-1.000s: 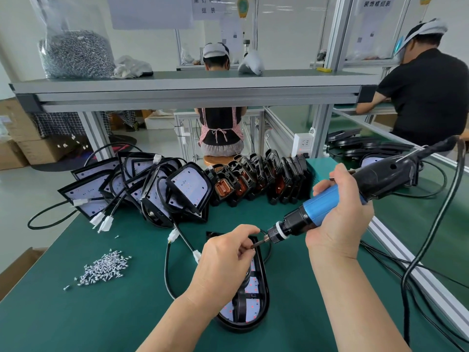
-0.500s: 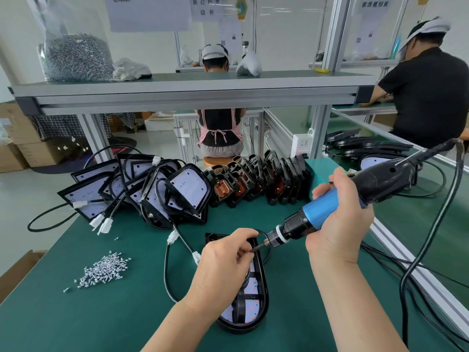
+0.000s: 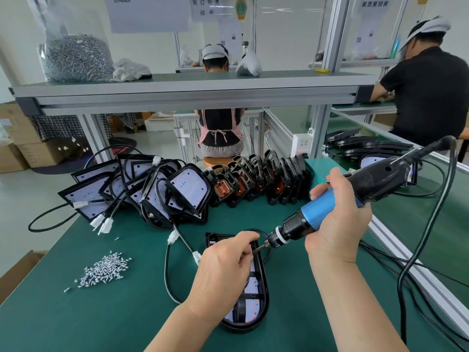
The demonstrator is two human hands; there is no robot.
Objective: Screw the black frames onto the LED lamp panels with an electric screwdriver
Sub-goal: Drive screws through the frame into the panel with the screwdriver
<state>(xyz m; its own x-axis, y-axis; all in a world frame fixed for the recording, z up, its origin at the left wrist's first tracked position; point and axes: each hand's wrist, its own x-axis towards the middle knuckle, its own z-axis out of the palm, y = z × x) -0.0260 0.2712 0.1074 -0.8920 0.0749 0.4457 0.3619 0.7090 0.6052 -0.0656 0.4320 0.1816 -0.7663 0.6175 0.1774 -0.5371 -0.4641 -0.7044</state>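
- Green matting covers the bench (image 3: 127, 316). Straight in front of me one LED lamp panel (image 3: 251, 285) lies flat on it, its long side pointing away, with a black frame (image 3: 265, 288) round its rim and a bar across its middle.
- The left hand (image 3: 223, 270) sits over the far half of that panel. Thumb and forefinger pinch a small screw (image 3: 251, 253) at the very tip of the bit, and the other fingers are curled under.
- The right hand (image 3: 340, 222) is wrapped round the blue barrel of the electric screwdriver (image 3: 317, 212). The tool is tilted, nose down to the left and black rear up to the right.
- The bit (image 3: 260, 248) meets the screw above the frame's far end. I cannot tell whether the screw touches the frame.
- A black cord (image 3: 431, 224) leaves the tool's rear and loops down over the right side of the bench.
- A white plug (image 3: 196, 257) on a black cable lies just beside the left hand.
- Well to the left of the panel, a loose heap of silver screws (image 3: 104, 269) lies on the mat.
- At the back left I see a leaning pile of lamp panels (image 3: 187, 189) with tangled cables. Right of it, a row of black housings (image 3: 253, 179) stands on edge, some showing orange parts.
- The shelf (image 3: 177, 82) above carries a clear bag (image 3: 76, 57) full of screws, with a white cloth (image 3: 132, 69) beside it.
- Beyond the bench, one person (image 3: 218, 128) sits with their back to me, and another person in a black shirt (image 3: 431, 92) works at the right.
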